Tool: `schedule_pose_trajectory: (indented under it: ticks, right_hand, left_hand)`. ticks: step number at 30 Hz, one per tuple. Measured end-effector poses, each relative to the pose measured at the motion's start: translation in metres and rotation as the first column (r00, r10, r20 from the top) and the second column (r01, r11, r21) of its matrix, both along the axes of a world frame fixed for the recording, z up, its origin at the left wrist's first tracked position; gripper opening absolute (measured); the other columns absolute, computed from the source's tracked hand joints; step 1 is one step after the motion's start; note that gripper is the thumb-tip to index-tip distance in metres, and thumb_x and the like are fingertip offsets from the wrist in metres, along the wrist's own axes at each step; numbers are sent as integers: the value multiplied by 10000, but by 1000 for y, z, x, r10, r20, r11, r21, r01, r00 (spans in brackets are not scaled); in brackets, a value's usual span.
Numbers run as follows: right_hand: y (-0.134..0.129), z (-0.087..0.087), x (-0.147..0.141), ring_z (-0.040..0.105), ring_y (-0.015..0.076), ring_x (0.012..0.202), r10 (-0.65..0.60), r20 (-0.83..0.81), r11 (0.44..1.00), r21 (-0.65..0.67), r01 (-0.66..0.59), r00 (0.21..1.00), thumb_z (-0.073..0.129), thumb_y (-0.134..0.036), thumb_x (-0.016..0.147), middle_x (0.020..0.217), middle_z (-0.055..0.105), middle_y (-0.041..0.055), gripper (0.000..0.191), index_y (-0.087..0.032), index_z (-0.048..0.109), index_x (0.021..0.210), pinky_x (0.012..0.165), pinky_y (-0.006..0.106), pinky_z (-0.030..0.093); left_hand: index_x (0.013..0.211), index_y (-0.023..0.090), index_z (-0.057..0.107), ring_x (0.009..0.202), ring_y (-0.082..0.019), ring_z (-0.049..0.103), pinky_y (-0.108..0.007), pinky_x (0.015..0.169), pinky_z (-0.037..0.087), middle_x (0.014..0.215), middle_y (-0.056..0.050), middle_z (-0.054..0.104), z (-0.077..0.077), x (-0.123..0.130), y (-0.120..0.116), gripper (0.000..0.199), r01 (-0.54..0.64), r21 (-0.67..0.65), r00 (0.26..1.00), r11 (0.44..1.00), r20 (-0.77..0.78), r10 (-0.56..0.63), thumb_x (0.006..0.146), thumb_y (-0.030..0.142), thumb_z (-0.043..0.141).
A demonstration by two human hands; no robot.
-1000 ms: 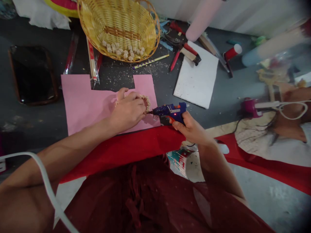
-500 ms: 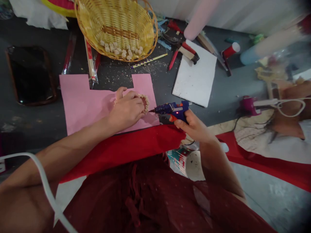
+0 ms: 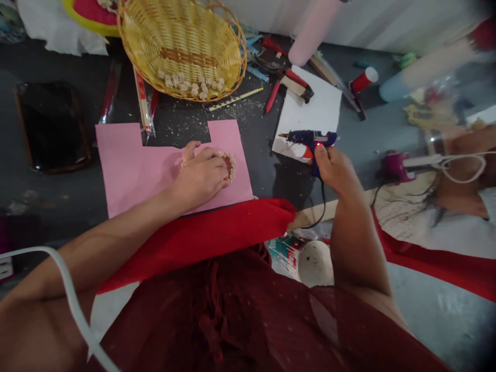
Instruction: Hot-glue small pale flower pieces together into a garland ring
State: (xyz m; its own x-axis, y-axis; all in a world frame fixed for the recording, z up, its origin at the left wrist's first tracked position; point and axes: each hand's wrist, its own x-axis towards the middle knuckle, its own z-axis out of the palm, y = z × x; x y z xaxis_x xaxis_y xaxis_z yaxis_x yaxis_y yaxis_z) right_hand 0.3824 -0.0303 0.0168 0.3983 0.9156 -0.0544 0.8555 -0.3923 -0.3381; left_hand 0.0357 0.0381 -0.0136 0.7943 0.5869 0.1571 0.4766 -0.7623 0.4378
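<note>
At the near edge of the worktop [image 3: 258, 137], the pink sheet [image 3: 134, 173] carries the studded ring [image 3: 232, 169]; the left hand [image 3: 203, 173] clasps it. Rightward, the right hand [image 3: 336, 164] grasps the glue gun [image 3: 315, 138], nozzle clear of the ring. Visible rim: covered; remainder hidden. Toward the far edge, the basket [image 3: 186, 33] contains loose pieces [image 3: 203, 89], apparently unplaced.

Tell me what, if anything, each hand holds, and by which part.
Right hand: the glue gun, by its handle. Left hand: over the bumpy beige piece, its exact hold hidden.
</note>
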Motion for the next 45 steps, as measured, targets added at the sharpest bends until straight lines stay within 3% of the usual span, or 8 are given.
schedule_pose_trajectory:
  ticks: [4, 7, 10, 13, 15, 21, 34, 45]
  right_hand:
    - [-1, 9, -2, 615, 289, 900, 7, 210, 1000, -14, -4, 978, 490, -493, 914, 809, 641, 115, 323, -219, 612, 795, 777, 439, 459]
    - [-1, 23, -25, 590, 342, 1060, 6, 252, 988, 149, -45, 968, 511, -400, 934, 1032, 652, 165, 251, -200, 656, 977, 894, 503, 450]
    - [5, 27, -63, 594, 310, 1121, 291, 67, 919, 258, -299, 954, 440, -292, 979, 1166, 652, 142, 268, -221, 640, 1141, 984, 481, 453]
    - [17, 14, -105, 612, 259, 1144, 561, -108, 811, 271, -518, 821, 432, -255, 974, 1192, 668, 89, 304, -256, 635, 1200, 1009, 441, 485]
    - [26, 0, -126, 632, 241, 1118, 629, -147, 768, 266, -582, 763, 423, -227, 969, 1190, 677, 100, 334, -224, 630, 1232, 988, 419, 507]
    - [41, -24, -148, 652, 242, 1135, 611, -196, 791, 191, -581, 767, 430, -222, 985, 1224, 702, 134, 344, -131, 634, 1247, 999, 384, 500]
    - [40, -30, -150, 651, 223, 1102, 588, -230, 808, 189, -557, 775, 441, -221, 989, 1181, 714, 102, 299, -164, 650, 1195, 971, 351, 492]
    - [39, -29, -150, 643, 214, 1100, 575, -252, 818, 174, -548, 779, 407, -245, 1009, 1186, 707, 93, 321, -176, 649, 1208, 953, 336, 484]
  left_hand:
    - [794, 289, 691, 1053, -293, 583, -649, 1088, 240, 952, -33, 736, 3, 2, -2, 294, -72, 31, 997, 997, -36, 73, 951, 375, 458]
    - [777, 272, 680, 1060, -287, 580, -635, 1086, 254, 940, -32, 732, 6, 3, -3, 303, -77, 57, 996, 995, -39, 79, 964, 347, 454]
    - [805, 256, 676, 1053, -272, 569, -614, 1088, 255, 959, -27, 729, 9, 2, -4, 298, -61, 70, 997, 996, -43, 64, 978, 328, 444]
    - [823, 246, 669, 1046, -247, 555, -585, 1093, 250, 976, -15, 722, 8, 1, -5, 289, -42, 95, 998, 995, -43, 47, 981, 264, 428]
    - [795, 238, 665, 1031, -238, 556, -572, 1083, 254, 938, -8, 716, 5, 0, -5, 279, -45, 134, 998, 990, -28, 50, 969, 231, 448]
    - [768, 231, 674, 999, -236, 580, -570, 1055, 265, 862, 0, 702, -4, 2, -4, 267, -58, 186, 998, 981, 19, 55, 958, 206, 489]
    - [810, 238, 692, 1030, -257, 588, -548, 1056, 308, 903, -19, 719, -3, 2, -1, 212, -49, 99, 999, 994, -11, 51, 934, 232, 519]
    - [814, 247, 700, 1022, -254, 591, -565, 1046, 298, 878, -16, 707, 1, 3, -2, 219, -57, 147, 997, 987, -44, 64, 941, 243, 521]
